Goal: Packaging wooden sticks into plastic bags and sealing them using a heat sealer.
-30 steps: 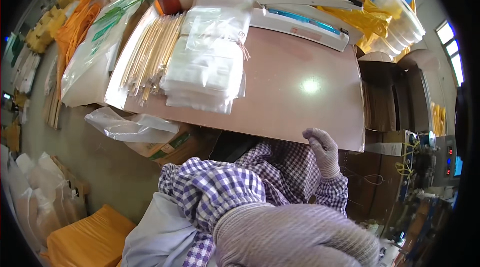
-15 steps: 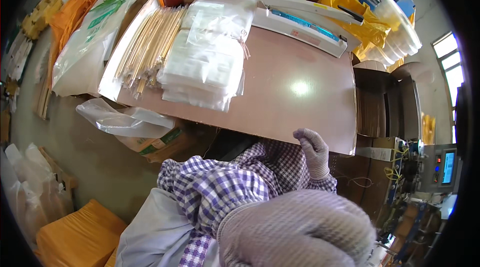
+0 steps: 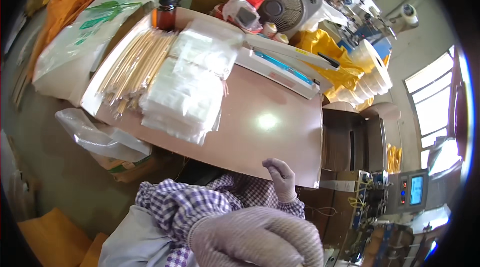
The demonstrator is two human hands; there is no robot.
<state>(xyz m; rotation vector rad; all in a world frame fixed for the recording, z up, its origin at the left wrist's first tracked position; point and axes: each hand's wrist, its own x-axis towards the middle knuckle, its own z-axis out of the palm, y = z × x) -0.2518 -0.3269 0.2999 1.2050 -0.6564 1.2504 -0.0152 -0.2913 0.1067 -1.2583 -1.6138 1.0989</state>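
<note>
My left hand (image 3: 255,239), in a pale ribbed work glove, is large and close at the bottom. Its fingers bend down and press together; the lower frame edge cuts them off, so what they hold, if anything, is hidden. Farther off, my right hand (image 3: 282,179), gloved alike, is raised by the near edge of the brown table (image 3: 245,142). Its fingers are curled in toward the thumb, and nothing shows in them. On the table lie a stack of clear plastic bags (image 3: 187,79) and, to their left, a bundle of thin wooden sticks (image 3: 135,64) in clear wrapping.
A long white sealing machine (image 3: 280,72) lies along the table's back edge. Behind it stand a grey fan (image 3: 272,9) and yellow plastic (image 3: 320,49). A dark bottle (image 3: 166,14) is at the far left corner. Open cardboard boxes (image 3: 335,139) and a lit display unit (image 3: 414,192) stand right.
The view has tilted, so table and goods sit lower and farther left, with more fan and window showing. Both gloved hands appear lower and farther left, in much the same pose.
</note>
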